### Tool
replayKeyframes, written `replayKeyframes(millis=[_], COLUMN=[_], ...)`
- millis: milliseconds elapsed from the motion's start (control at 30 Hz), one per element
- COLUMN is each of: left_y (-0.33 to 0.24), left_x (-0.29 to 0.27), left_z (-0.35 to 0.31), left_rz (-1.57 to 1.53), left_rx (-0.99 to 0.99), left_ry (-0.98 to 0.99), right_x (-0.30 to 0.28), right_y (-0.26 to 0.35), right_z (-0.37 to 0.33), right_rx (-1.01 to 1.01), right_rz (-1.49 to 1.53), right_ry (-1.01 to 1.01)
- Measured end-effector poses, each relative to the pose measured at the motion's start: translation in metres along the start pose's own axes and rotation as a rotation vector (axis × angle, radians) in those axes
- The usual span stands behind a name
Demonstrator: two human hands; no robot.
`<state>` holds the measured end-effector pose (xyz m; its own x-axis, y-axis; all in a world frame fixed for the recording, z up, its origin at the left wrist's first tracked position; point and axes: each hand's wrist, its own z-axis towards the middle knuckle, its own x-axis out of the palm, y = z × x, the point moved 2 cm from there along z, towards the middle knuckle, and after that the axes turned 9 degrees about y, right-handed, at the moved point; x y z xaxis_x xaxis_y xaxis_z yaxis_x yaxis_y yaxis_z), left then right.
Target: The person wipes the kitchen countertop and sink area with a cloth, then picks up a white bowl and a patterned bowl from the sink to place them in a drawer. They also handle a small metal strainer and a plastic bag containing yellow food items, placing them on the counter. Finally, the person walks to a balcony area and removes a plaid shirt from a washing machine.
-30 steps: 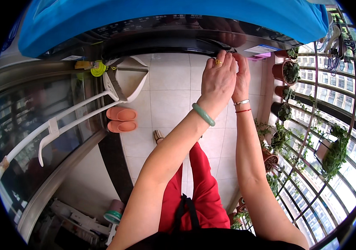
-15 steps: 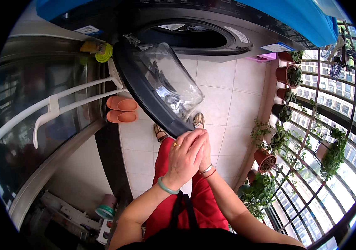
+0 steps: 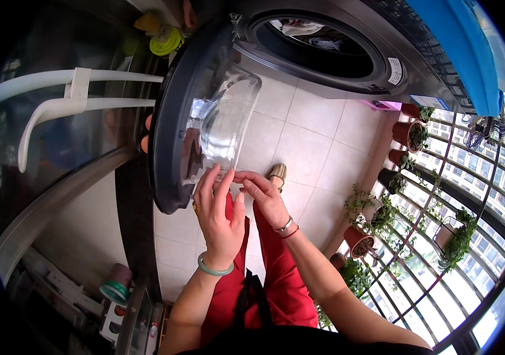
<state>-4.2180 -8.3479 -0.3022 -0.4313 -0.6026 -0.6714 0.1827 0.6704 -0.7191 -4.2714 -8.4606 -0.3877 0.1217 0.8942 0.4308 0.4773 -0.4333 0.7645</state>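
Note:
A round washing machine door (image 3: 170, 130) stands swung open, with a dark rim and a clear bulging glass bowl (image 3: 223, 118). My left hand (image 3: 220, 216), wearing a green bangle and a ring, is at the bowl's near edge. Its fingers are spread, and the fingertips touch or nearly touch the glass. Beside it is my right hand (image 3: 267, 201), with a silver bracelet and a red string, its fingers loosely bent and apart by the same edge. Nothing shows in either hand. Behind the door is the washing machine (image 3: 341, 83), with cloth items (image 3: 300, 28) inside its drum opening.
White curved bars (image 3: 75, 89) stick out at the left, past a dark glass panel (image 3: 57, 142). Potted plants (image 3: 359, 239) line the barred window on the right. A blue cover (image 3: 465, 53) drapes over the machine. Pale floor tiles (image 3: 306, 148) lie below.
The two hands, pressed together at the door's rim before, have come apart and moved left to the glass bowl. The door appears swung further left, while the whole view has shifted too.

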Motion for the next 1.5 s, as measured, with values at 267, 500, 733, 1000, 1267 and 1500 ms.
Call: replayKeyframes(millis=[267,500,733,1000,1267,1500], left_y=[0.008,0.006,0.017,0.033,0.028,0.029], left_x=[0.080,0.140,0.168,0.194,0.184,0.189], left_z=[0.087,0.220,0.328,0.335,0.336,0.305], left_rz=[-0.887,-1.563,-1.862,-1.754,-1.704,-1.368], left_rx=[-0.055,-0.152,-0.285,-0.368,-0.249,-0.126], left_ry=[0.068,0.177,-0.005,-0.050,0.036,0.127], right_x=[-0.049,-0.151,-0.195,-0.224,-0.194,-0.236], right_y=[0.016,0.080,0.132,0.149,0.059,0.096], right_z=[0.069,0.156,0.262,0.300,0.162,0.150], right_rx=[-0.112,-0.399,-0.467,-0.264,-0.533,-0.341], right_rz=[0.614,0.399,0.261,-0.122,-0.094,0.168], right_ry=[-0.024,-0.266,-0.306,-0.576,-0.329,-0.584])
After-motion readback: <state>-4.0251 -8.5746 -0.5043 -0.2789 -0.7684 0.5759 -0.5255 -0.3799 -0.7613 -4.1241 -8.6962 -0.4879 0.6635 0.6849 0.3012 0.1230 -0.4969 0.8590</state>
